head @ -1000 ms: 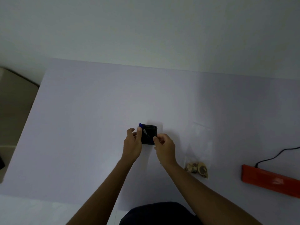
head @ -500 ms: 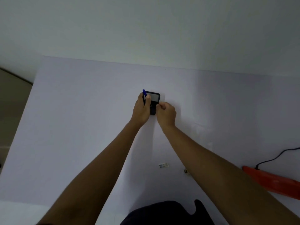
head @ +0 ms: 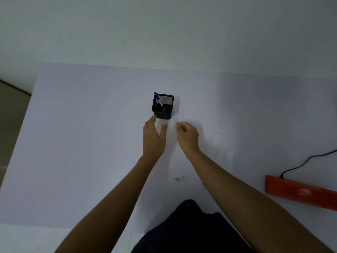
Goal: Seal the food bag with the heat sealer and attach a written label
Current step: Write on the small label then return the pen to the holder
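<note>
A black mesh pen holder (head: 162,106) stands on the white table (head: 82,143) toward the back, with a blue-capped pen (head: 159,100) leaning inside it. My left hand (head: 153,137) hovers just in front of the holder, fingers spread and empty. My right hand (head: 187,136) is beside it, fingers loosely curled, holding nothing. A small white label (head: 180,178) lies on the table between my forearms. The clear food bag (head: 221,143) lies flat to the right, faint against the table. The orange heat sealer (head: 299,192) rests at the right edge.
A black power cord (head: 308,161) runs from the sealer toward the right edge. The table's left edge drops to a darker floor (head: 11,114). A pale wall (head: 164,30) rises behind the table. My dark clothing (head: 189,229) fills the bottom centre.
Both hands pushed the pen holder away toward the back of the table, then let go of it and drew back toward me.
</note>
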Action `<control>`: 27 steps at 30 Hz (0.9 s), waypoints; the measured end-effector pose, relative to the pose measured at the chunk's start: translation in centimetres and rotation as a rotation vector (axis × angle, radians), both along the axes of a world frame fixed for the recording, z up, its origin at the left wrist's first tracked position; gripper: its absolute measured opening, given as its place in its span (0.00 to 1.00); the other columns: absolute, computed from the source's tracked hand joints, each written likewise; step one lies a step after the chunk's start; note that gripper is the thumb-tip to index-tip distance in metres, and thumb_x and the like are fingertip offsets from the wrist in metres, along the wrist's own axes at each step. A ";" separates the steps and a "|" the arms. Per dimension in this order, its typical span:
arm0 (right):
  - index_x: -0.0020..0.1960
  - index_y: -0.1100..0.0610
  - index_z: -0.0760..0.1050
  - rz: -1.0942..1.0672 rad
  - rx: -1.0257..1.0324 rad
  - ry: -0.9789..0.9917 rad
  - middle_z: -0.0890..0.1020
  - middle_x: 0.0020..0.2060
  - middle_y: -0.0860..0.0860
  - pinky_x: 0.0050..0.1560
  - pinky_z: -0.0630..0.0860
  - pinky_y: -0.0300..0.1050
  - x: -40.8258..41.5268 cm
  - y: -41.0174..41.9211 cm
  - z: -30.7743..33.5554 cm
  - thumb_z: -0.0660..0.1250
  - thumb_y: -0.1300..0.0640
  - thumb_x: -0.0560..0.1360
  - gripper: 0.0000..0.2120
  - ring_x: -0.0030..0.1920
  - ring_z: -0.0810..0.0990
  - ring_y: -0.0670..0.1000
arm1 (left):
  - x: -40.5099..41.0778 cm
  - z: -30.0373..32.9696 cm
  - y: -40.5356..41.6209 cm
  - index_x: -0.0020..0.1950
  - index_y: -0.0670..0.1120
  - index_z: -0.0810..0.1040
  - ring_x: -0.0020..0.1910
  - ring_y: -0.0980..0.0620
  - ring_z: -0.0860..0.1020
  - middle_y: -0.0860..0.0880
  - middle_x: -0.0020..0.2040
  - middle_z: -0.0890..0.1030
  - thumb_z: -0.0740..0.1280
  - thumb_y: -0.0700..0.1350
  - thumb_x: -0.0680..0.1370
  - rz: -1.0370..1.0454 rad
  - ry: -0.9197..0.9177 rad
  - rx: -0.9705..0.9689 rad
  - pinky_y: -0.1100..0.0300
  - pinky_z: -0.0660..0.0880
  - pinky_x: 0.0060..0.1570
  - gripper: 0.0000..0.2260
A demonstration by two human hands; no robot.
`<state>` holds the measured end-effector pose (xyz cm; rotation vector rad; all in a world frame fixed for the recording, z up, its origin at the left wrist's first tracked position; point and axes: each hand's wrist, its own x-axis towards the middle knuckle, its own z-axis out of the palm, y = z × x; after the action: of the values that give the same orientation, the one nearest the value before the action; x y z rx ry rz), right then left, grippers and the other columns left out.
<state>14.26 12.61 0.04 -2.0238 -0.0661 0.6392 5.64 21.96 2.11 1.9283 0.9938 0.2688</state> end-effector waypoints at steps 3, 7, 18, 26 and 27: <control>0.58 0.59 0.82 0.016 -0.036 0.033 0.86 0.52 0.54 0.56 0.81 0.57 -3.1 -4.1 -1.4 0.63 0.58 0.81 0.11 0.52 0.84 0.55 | -3.8 -1.0 -3.4 0.67 0.46 0.73 0.51 0.54 0.78 0.48 0.58 0.79 0.66 0.51 0.80 -0.124 0.060 0.077 0.59 0.76 0.51 0.17; 0.57 0.57 0.82 0.017 -0.099 0.079 0.86 0.50 0.53 0.55 0.82 0.58 -7.0 -9.0 -3.0 0.63 0.60 0.81 0.10 0.51 0.84 0.53 | -7.7 -2.5 -7.5 0.59 0.48 0.77 0.41 0.57 0.78 0.52 0.47 0.81 0.68 0.47 0.79 -0.265 0.147 0.062 0.61 0.78 0.44 0.10; 0.60 0.58 0.79 0.060 -0.126 0.151 0.84 0.51 0.52 0.55 0.82 0.54 -11.4 -14.8 -3.9 0.58 0.71 0.78 0.18 0.50 0.83 0.51 | -10.1 -6.1 -12.7 0.58 0.43 0.79 0.42 0.52 0.79 0.47 0.49 0.82 0.71 0.45 0.76 -0.357 0.225 0.065 0.61 0.77 0.44 0.13; 0.59 0.59 0.78 0.028 -0.116 0.140 0.84 0.49 0.53 0.57 0.81 0.50 -11.8 -15.7 -4.1 0.57 0.72 0.78 0.17 0.49 0.83 0.52 | -9.5 -6.2 -13.2 0.49 0.43 0.78 0.38 0.51 0.76 0.48 0.45 0.80 0.72 0.47 0.75 -0.340 0.276 0.160 0.62 0.70 0.37 0.09; 0.59 0.59 0.78 0.027 -0.114 0.144 0.84 0.49 0.53 0.57 0.80 0.49 -11.9 -15.8 -4.2 0.57 0.71 0.78 0.17 0.49 0.83 0.51 | -9.5 -6.2 -13.2 0.48 0.43 0.78 0.38 0.51 0.76 0.47 0.45 0.80 0.72 0.46 0.75 -0.342 0.275 0.172 0.62 0.70 0.36 0.08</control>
<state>2.35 -3.21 -4.15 -2.0826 0.0289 0.8197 -3.83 8.77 -4.14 2.2975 0.8134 -0.1146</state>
